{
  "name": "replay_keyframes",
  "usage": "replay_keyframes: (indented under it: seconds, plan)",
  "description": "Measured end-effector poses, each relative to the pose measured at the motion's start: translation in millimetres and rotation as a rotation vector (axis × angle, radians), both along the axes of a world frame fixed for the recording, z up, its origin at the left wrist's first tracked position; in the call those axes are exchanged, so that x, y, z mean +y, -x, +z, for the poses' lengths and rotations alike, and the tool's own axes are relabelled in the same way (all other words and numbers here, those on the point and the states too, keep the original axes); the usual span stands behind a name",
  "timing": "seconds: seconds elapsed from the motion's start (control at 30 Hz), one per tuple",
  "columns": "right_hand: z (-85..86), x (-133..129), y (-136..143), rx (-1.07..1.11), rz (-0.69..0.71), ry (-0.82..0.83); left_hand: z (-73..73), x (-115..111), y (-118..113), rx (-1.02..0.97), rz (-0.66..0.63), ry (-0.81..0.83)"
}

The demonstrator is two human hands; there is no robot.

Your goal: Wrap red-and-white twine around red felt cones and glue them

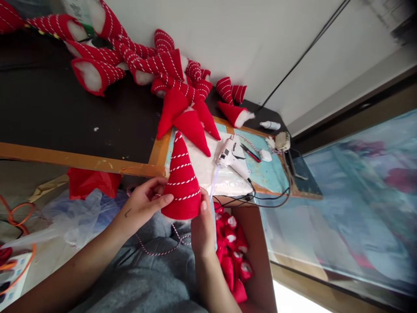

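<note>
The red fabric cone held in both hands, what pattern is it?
The red fabric cone has slanting rows of white dashes, shown in the head view.

Here's the dark table [74, 117], tan tape [81, 158] along its front edge, and it's busy! Striped red cones [163, 65] pile up by the wall, plain red cones [192, 130] lie in front, a glue gun [237, 163] rests on white sheeting [231, 186], and a white bottle [271, 125] lies on its side farther right.
</note>
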State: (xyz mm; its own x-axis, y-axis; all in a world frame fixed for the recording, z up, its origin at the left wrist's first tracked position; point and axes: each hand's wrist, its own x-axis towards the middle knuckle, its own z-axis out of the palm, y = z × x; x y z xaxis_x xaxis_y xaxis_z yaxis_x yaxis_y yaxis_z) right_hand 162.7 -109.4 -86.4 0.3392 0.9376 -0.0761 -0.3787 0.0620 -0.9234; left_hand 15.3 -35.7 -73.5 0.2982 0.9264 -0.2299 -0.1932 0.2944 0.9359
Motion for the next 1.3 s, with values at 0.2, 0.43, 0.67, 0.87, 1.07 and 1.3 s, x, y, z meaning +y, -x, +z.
replay_keyframes:
  seconds: [0.2,0.43,0.67,0.87,1.07,1.3]
  plan:
    - [5.1,-1.0,1.3,0.082,0.064,0.057,-5.0,-1.3,4.6,0.054,-0.028,-0.102]
    - [15.0,10.7,3.2,0.429,0.057,0.146,-18.5,1.1,6.2,0.019,-0.075,-0.090]
    - [4.1,8.2,2.7,0.222,-0.038,0.109,-10.5,0.0,4.8,0.095,-0.019,-0.127]
    - [3.1,3.7,-2.6,0.082,0.068,0.035,-0.3,0.3,7.4,0.189,0.045,-0.180]
    - [6.9,-0.9,-2.0,0.103,0.098,0.120,2.8,-4.7,8.1,0.200,-0.042,-0.242]
    - [3.3,0.5,-3.4,0.309,0.151,0.120,-3.7,0.2,10.4,0.140,-0.033,-0.238]
